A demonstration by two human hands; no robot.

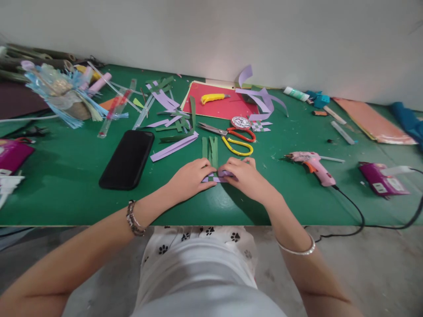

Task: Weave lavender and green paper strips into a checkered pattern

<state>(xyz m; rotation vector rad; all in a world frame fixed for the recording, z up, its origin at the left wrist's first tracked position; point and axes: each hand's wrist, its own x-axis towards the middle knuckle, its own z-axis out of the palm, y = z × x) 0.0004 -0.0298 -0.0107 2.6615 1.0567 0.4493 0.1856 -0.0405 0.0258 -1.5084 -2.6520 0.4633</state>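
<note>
- The left hand (191,177) was half open, its fingertips resting on the woven piece (217,179), slightly below the centre of the frame.
- The right hand (246,176) was nearly closed, and it seemed to pinch a purple strip (225,173).
- Only 1 short checked part looked done; above it, the green strips (214,152) lay uncrossed, so most weaving was probably left.
- Right of upper centre, 1 small checked piece (259,126) lay near the scissors (224,131).
</note>
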